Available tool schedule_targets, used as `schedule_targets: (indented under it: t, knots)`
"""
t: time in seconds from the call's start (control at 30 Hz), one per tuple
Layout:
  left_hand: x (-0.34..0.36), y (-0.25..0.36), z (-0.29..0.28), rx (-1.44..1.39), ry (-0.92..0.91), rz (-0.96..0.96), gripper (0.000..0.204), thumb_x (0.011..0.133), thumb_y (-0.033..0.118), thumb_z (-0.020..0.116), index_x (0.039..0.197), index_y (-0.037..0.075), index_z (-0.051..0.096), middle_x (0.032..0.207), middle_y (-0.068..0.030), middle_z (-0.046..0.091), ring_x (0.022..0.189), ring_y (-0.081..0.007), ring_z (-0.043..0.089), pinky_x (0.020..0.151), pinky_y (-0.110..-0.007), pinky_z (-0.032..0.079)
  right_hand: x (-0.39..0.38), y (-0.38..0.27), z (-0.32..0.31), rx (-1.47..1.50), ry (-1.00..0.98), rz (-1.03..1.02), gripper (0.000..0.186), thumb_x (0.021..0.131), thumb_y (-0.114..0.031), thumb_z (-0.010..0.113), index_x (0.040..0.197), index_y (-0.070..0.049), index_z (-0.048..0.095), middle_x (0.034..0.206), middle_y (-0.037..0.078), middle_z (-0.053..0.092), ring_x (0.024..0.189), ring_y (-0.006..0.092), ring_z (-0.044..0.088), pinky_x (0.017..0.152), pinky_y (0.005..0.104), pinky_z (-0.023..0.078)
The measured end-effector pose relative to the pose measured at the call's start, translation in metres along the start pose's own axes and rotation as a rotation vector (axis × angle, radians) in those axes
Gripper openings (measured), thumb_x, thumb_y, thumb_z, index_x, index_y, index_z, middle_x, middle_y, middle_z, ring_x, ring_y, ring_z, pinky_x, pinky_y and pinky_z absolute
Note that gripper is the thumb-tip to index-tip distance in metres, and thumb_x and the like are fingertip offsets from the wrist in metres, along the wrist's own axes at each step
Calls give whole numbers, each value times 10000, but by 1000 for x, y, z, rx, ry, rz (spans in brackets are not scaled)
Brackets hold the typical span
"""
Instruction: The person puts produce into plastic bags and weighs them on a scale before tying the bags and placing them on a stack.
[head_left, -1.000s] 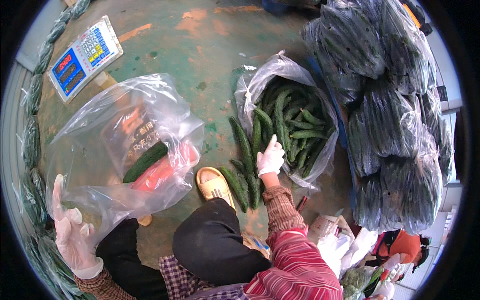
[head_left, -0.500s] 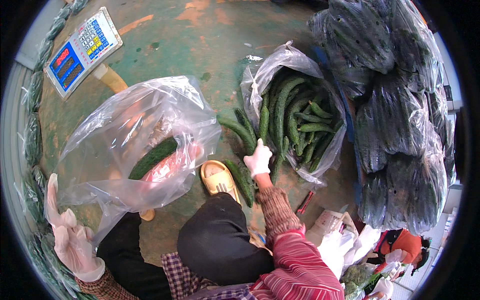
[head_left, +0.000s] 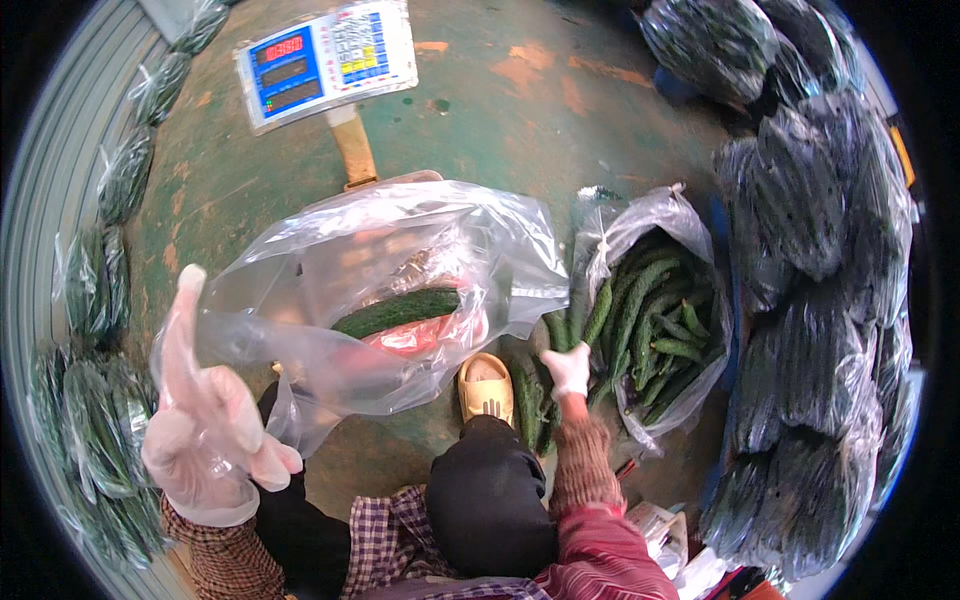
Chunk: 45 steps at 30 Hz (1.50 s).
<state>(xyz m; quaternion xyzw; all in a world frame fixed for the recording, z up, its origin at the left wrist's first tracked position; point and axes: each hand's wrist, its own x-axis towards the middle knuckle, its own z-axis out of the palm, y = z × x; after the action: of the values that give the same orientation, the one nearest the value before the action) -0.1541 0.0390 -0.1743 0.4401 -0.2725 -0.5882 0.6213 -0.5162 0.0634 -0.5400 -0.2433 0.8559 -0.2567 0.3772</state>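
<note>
A large clear plastic bag (head_left: 400,250) lies open in front of me with one dark green cucumber (head_left: 400,312) and a red printed pack inside. My left hand (head_left: 205,430), in a thin clear glove, is raised at the bag's near left rim. Its lower fingers pinch the plastic and its index finger points up. My right hand (head_left: 567,370), in a white glove, is curled on loose cucumbers (head_left: 530,405) lying on the floor beside my knee. Just right of it stands an open clear sack of cucumbers (head_left: 650,310).
A digital scale display (head_left: 325,60) stands on a post behind the bag. Stacked clear bags of cucumbers (head_left: 820,250) fill the right side. Smaller bagged bundles (head_left: 90,300) line the left wall. My yellow sandal (head_left: 485,385) rests on the green floor between bag and sack.
My left hand has risen and come in toward the bag's rim. My right hand has dropped from the open sack's mouth to the loose cucumbers on the floor.
</note>
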Motion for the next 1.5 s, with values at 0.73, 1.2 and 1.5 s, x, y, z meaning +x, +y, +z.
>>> schedule_targets:
  t: [0.73,1.2,1.5]
  knots:
    - [-3,27,-67,-219,-239,-321,793,793,-65,376,1482,157,50,447,-43,419,277,-71,283,248,-202,240,-78,-267,125,-481,-491,-1262,536,641,-125,711,1151,-57,558,1072,205,596,1019,346,564,854,402,458]
    - [1,6,-26,7,-284,-245,732,844,23,467,1434,-58,41,838,-144,634,544,-140,589,486,-232,516,3,72,-48,-638,183,-251,317,788,-163,582,1074,-26,597,888,220,630,803,368,624,748,444,510]
    - [8,-12,-16,550,-326,-174,615,902,194,426,1406,-87,214,1443,-179,302,1311,-206,325,1088,-322,247,48,49,-14,-393,371,-59,357,620,-160,688,880,0,504,845,195,571,775,374,576,742,421,490]
